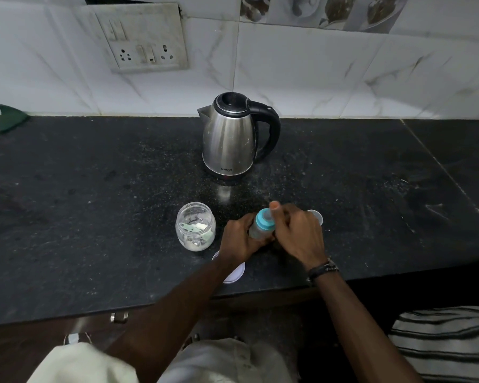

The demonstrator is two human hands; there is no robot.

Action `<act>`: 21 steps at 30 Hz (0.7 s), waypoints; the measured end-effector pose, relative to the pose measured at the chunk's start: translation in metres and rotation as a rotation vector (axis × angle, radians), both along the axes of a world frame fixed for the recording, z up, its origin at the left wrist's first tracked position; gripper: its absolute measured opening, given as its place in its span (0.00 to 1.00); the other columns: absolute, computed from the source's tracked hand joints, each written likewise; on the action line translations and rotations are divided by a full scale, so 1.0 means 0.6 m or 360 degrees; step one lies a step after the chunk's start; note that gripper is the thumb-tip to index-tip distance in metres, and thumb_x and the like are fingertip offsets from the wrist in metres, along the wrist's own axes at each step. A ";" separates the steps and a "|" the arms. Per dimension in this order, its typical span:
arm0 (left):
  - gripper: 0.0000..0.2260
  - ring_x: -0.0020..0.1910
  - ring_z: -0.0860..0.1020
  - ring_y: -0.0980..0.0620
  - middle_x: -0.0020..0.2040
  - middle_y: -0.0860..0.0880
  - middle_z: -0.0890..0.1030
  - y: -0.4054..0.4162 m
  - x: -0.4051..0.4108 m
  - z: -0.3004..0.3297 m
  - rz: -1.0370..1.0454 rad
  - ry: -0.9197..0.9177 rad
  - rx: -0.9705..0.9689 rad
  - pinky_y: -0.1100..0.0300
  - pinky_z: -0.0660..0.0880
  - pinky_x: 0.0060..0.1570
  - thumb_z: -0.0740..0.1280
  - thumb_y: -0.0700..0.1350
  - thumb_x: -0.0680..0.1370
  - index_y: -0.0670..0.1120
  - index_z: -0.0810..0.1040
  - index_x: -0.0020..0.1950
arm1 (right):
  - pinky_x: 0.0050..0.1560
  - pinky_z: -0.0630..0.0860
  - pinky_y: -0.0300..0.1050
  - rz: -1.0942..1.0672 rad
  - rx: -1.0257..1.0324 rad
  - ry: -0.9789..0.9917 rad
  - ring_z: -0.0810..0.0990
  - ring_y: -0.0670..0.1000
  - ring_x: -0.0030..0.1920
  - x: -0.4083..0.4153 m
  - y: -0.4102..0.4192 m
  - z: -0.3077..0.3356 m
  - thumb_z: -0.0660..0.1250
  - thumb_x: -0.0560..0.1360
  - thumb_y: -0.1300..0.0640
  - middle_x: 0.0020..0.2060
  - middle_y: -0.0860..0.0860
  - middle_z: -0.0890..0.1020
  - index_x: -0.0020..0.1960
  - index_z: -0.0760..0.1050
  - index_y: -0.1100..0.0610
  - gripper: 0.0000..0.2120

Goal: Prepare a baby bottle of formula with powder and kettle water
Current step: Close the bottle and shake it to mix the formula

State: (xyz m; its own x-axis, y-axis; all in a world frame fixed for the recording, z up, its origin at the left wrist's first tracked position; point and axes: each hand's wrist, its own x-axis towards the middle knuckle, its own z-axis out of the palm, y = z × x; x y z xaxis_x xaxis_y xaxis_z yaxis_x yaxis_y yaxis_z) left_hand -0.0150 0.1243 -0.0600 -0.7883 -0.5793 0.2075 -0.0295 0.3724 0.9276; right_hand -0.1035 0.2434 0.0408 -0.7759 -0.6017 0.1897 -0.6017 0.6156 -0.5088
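While your left hand (239,239) wraps its curled fingers round the body of the baby bottle (262,228), your right hand (296,233) closes on the bottle's blue collar (263,221) from the right, thumb raised at the top and fingers bent in against it. The bottle stands low in the middle of the frame on the dark counter (94,203), tilted a little toward the upper right. How far the collar is seated you cannot tell, since your fingers cover its far side.

Just left of your left hand is the open powder jar (195,226), with a pale green scoop (194,227) lying inside on the white powder. It is near your knuckles but apart from them. A white lid (237,273) lies flat under your left wrist, close to the counter's front edge. A small clear cap (317,215) peeks out behind your right hand, touching or nearly touching it; which, you cannot tell.

The kettle (233,136) stands above the bottle in the centre of the frame, well apart, spout to the left and handle to the right. Open counter stretches wide to the left and to the right of the cluster. A green cloth (4,118) sits at the far left against the tiled wall (315,64), and a socket plate (143,40) is in the upper left.
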 end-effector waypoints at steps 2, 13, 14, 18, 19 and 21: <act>0.28 0.53 0.83 0.60 0.55 0.52 0.86 0.000 0.000 0.001 -0.0007 -0.0009 -0.0029 0.57 0.81 0.53 0.81 0.55 0.68 0.47 0.81 0.64 | 0.36 0.68 0.44 -0.0148 -0.0111 0.0027 0.80 0.53 0.36 -0.014 0.007 0.002 0.53 0.81 0.37 0.33 0.49 0.79 0.42 0.75 0.54 0.24; 0.29 0.56 0.82 0.60 0.58 0.52 0.85 -0.002 0.000 0.003 -0.0017 -0.0027 -0.0095 0.57 0.80 0.56 0.82 0.53 0.68 0.46 0.80 0.65 | 0.63 0.71 0.64 -0.0494 0.0595 -0.0338 0.74 0.64 0.65 -0.095 0.045 -0.040 0.77 0.69 0.49 0.65 0.60 0.74 0.66 0.67 0.61 0.33; 0.29 0.56 0.82 0.59 0.58 0.51 0.85 -0.002 0.000 0.003 -0.0021 -0.0026 -0.0097 0.58 0.80 0.57 0.81 0.53 0.68 0.46 0.80 0.66 | 0.63 0.72 0.63 -0.0497 0.0568 -0.0369 0.75 0.64 0.64 -0.096 0.047 -0.045 0.78 0.69 0.51 0.64 0.60 0.75 0.65 0.68 0.61 0.31; 0.29 0.57 0.83 0.59 0.58 0.51 0.85 -0.002 0.001 0.003 -0.0020 -0.0030 -0.0084 0.56 0.80 0.57 0.81 0.54 0.68 0.46 0.80 0.66 | 0.55 0.76 0.57 -0.0538 0.0368 -0.0331 0.78 0.67 0.58 -0.092 0.052 -0.051 0.74 0.72 0.56 0.57 0.65 0.80 0.62 0.73 0.63 0.22; 0.30 0.57 0.83 0.59 0.58 0.51 0.85 -0.002 0.000 0.003 -0.0019 -0.0035 -0.0075 0.55 0.81 0.57 0.81 0.54 0.68 0.46 0.80 0.66 | 0.54 0.75 0.56 -0.0533 0.0307 -0.0312 0.79 0.67 0.57 -0.090 0.053 -0.049 0.73 0.73 0.56 0.56 0.65 0.81 0.61 0.74 0.63 0.21; 0.30 0.57 0.82 0.59 0.58 0.51 0.85 -0.002 0.000 0.003 -0.0017 -0.0046 -0.0074 0.55 0.81 0.57 0.81 0.54 0.68 0.46 0.80 0.66 | 0.53 0.76 0.54 -0.0482 0.0184 -0.0309 0.79 0.65 0.56 -0.087 0.054 -0.043 0.73 0.73 0.57 0.54 0.63 0.82 0.62 0.75 0.63 0.20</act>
